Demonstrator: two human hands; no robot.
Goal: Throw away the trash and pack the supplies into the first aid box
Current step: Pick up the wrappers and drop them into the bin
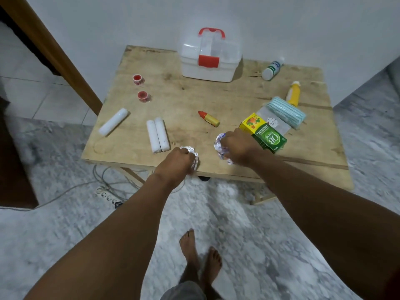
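Tabletop (184,100): bare wood, low, against the wall, supplies scattered across it.

First aid box (208,59): white w/ red latch and handle, at the back edge, lid down. Looks latched; prob. needs opening before any packing.

Left hand (177,163): at the near edge, fingers curled round a crumpled foil wad (193,156).
Right hand (239,147): just right of it, clenched on a second foil wad (218,144), beside the carton.

Carton (263,133): green/yellow, lying flat, right of centre. Stiff; take by the long sides.

Blue folded pack (286,114): behind the carton, on a clear sleeve. Soft.

Gauze rolls: pair (158,135) side by side near the front, single (113,121) at left. Light, squashy, will roll.

White bottle (271,70) and yellow bottle (293,94): on their sides, back right. Smooth, may roll.

Small red-capped tube (208,119): centre.

Two red tape rolls (137,79) (143,96): back left.

Foil wads = the trash, step in hand. V. light, crushable, hold shape once squeezed; whole-fist grab is fine, watch for sharp creases. No bin in view.
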